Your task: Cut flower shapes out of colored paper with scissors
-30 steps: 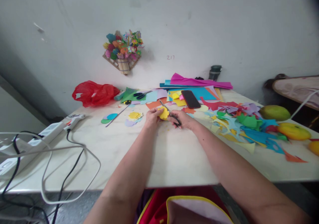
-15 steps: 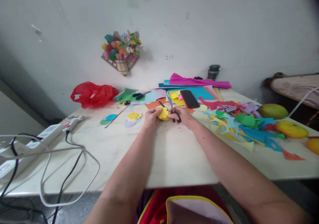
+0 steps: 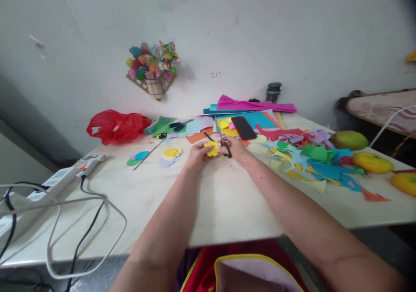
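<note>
A yellow paper flower [image 3: 212, 149] with scalloped edges is pinched in my left hand [image 3: 197, 154] above the middle of the table. My right hand [image 3: 236, 150] grips black-handled scissors [image 3: 228, 150], their blades pointing away from me, and its fingertips touch the flower's right edge. Tiny yellow snippets lie on the table just below. Left of my hands rests a small stack of yellow paper shapes [image 3: 172, 153] over lilac paper pieces [image 3: 166, 162]. Farther left are blue and green paper circles [image 3: 141, 155] beside a thin purple strip [image 3: 149, 154].
A phone [image 3: 243, 128] lies on coloured sheets behind my hands. Paper scraps [image 3: 320, 153] and mangoes [image 3: 373, 162] spread to the right. At the left are a red plastic bag [image 3: 117, 125], a power strip [image 3: 60, 177] and looped cables. Another pair of scissors [image 3: 180, 125] lies at the back.
The whole view has shifted slightly, so most things appear a little farther left. Both hands stay together at the yellow flower, which is turned slightly.
</note>
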`<state>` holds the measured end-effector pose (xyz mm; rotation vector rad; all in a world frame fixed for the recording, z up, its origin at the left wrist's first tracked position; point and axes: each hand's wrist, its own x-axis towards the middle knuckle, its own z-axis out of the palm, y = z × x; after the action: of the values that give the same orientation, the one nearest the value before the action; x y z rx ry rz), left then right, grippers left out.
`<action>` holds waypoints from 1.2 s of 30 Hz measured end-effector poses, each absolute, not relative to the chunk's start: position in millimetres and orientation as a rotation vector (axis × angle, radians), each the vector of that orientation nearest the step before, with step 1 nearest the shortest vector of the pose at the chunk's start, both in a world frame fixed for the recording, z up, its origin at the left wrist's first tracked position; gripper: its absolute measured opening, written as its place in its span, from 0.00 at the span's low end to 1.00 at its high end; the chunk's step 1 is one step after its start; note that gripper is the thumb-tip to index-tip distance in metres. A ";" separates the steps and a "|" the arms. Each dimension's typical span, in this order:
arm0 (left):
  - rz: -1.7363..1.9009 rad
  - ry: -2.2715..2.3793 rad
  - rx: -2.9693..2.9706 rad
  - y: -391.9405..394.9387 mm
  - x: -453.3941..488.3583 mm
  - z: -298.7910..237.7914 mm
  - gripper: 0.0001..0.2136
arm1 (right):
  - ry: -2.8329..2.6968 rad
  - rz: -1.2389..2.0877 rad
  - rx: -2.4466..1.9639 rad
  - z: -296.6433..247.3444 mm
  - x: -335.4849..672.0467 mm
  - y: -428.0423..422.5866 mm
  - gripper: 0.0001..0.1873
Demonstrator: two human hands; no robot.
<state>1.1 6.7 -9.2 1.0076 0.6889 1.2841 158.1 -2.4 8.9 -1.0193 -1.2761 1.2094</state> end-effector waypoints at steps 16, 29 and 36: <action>1.264 0.749 0.961 7.0 -0.2 -9.2 0.17 | -1.315 1.186 -0.998 5.8 162.2 0.7 0.19; 1.281 0.748 1.024 9.2 -2.0 -10.8 0.19 | -1.365 1.218 -0.990 7.3 164.4 -2.8 0.24; 1.354 0.749 1.037 9.7 -4.2 -9.8 0.20 | -1.558 1.296 -1.000 -1.6 169.8 -1.4 0.17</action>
<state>-4.2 9.7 -9.8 1.0371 0.7487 1.3544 169.8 -1.4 -1.6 -0.9996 -1.5583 1.2959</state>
